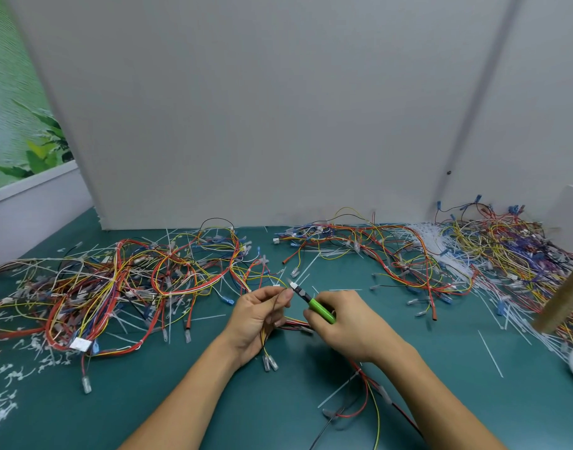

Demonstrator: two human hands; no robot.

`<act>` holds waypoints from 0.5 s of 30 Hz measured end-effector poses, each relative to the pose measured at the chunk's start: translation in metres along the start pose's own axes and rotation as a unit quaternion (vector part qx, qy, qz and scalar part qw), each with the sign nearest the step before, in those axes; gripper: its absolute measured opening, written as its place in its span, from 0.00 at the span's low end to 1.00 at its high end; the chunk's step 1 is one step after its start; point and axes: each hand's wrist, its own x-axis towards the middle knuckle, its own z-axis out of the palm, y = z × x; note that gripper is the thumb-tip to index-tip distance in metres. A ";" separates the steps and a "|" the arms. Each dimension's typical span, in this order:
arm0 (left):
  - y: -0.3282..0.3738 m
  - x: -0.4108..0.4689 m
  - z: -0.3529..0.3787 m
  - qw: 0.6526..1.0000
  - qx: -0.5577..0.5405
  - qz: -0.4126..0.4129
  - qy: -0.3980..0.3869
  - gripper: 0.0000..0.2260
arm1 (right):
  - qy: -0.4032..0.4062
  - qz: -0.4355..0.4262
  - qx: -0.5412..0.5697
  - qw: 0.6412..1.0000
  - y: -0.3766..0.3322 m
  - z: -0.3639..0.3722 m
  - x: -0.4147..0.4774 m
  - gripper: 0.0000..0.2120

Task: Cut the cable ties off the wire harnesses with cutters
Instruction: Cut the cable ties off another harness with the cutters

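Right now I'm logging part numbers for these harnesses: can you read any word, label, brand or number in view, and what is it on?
No text is readable.
White tag on the left wire harness: too blurred to tell whether it bears print.
Green-handled cutters in the right hand: no brand mark visible.

Both bare forearms reached in from the lower edge and converged toward the middle. The left hand [257, 315] was turned palm-inward, its fingers [283, 295] curled and pinched together at the thumb tip. The right hand [347, 323] lay just beside it, knuckles up, fingers wrapped closed in a fist-like grip, wrist angled slightly inward toward the left.
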 end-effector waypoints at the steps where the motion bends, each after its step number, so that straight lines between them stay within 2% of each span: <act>1: 0.000 0.000 0.000 1.000 -0.003 0.000 -0.003 0.05 | -0.001 -0.003 -0.003 1.000 0.000 0.000 0.000 0.17; 7: 0.000 0.001 -0.001 1.000 0.001 -0.005 -0.007 0.09 | -0.007 -0.007 -0.011 1.000 -0.002 -0.001 -0.002 0.15; 12: 0.000 0.001 -0.002 1.000 -0.002 -0.006 -0.007 0.08 | -0.008 -0.003 0.010 1.000 -0.008 -0.001 -0.004 0.23; 15: 0.001 0.000 -0.003 1.000 0.001 -0.006 -0.011 0.07 | -0.012 0.006 0.024 1.000 -0.009 -0.002 -0.005 0.23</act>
